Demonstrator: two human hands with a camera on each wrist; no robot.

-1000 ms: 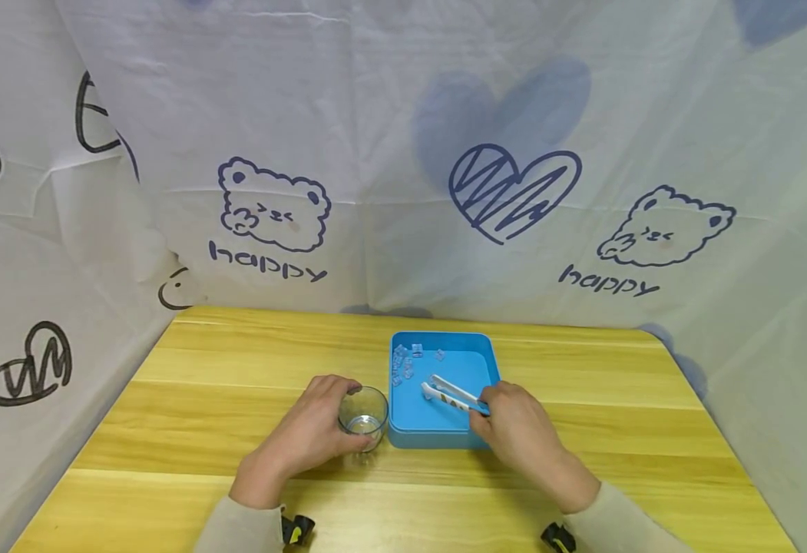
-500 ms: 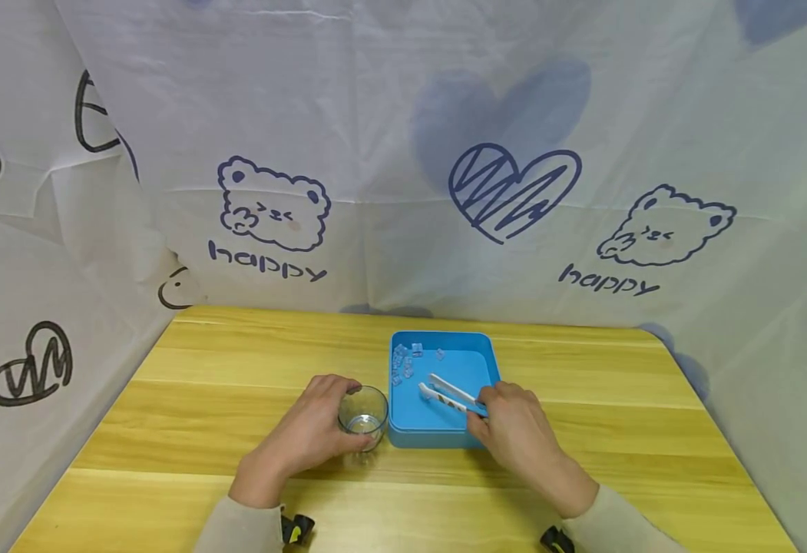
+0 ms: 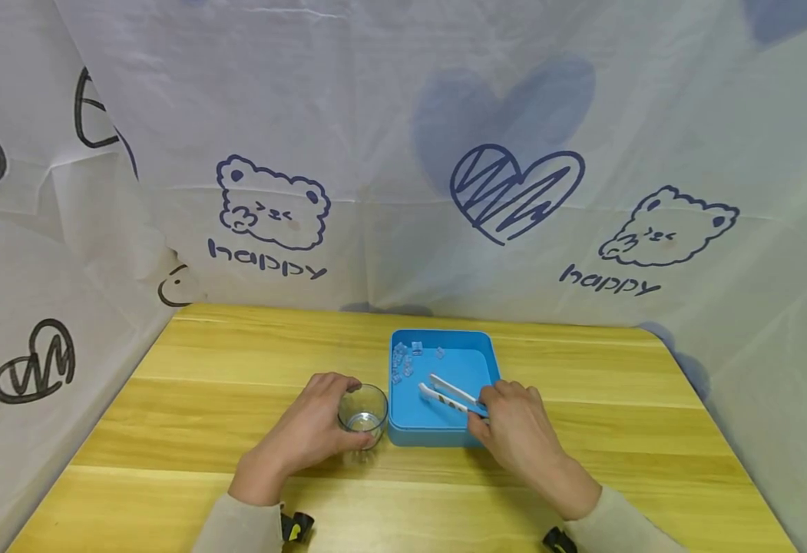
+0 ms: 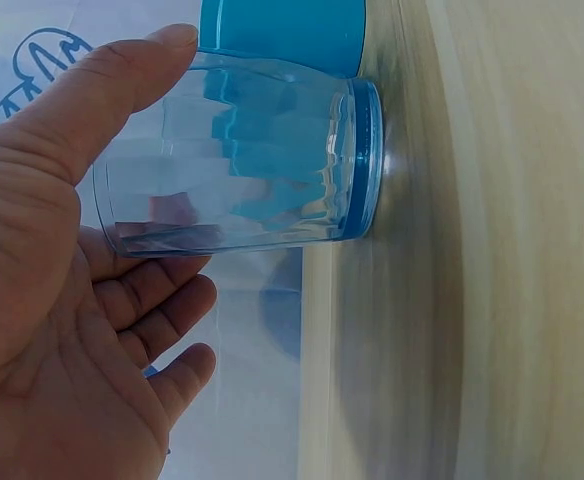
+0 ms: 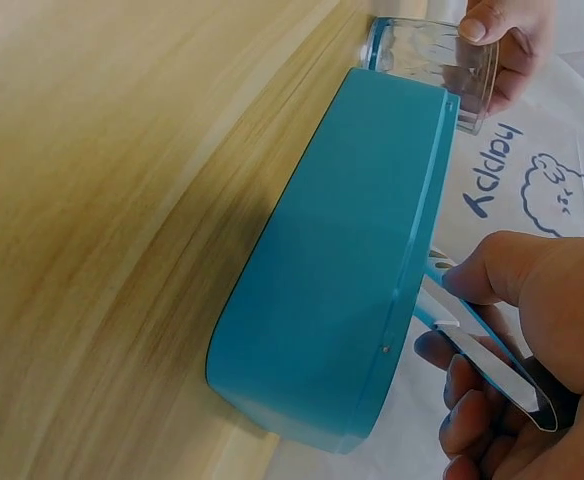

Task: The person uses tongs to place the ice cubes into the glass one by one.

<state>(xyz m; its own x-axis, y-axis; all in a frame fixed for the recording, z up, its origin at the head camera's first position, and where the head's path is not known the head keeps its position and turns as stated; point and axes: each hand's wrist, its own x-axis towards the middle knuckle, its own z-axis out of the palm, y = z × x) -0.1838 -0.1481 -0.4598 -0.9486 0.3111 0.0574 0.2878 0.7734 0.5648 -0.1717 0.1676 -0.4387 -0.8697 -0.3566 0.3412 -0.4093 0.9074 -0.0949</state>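
My left hand (image 3: 315,418) grips a clear drinking glass (image 3: 364,418), thumb on the near side and fingers on the far side. The glass stands upright on the table, left of a blue square tray (image 3: 444,438). In the right wrist view the tray's outer wall (image 5: 312,250) hides its inside. My right hand (image 3: 522,434) holds a pair of tongs (image 3: 448,393) over the tray, its white tips spread apart with nothing between them. Several small clear cubes (image 3: 401,361) lie along the tray's left side, and one lone cube (image 3: 440,353) sits toward the back.
The wooden table (image 3: 237,353) carries the tray and the glass. White cloth (image 3: 389,138) with drawn bears and hearts hangs behind the table and along both sides. Black wrist straps (image 3: 297,528) show below the hands.
Over the last second the tongs shift slightly left over the tray. The left hand and the glass stay in place, and the cubes look unmoved.
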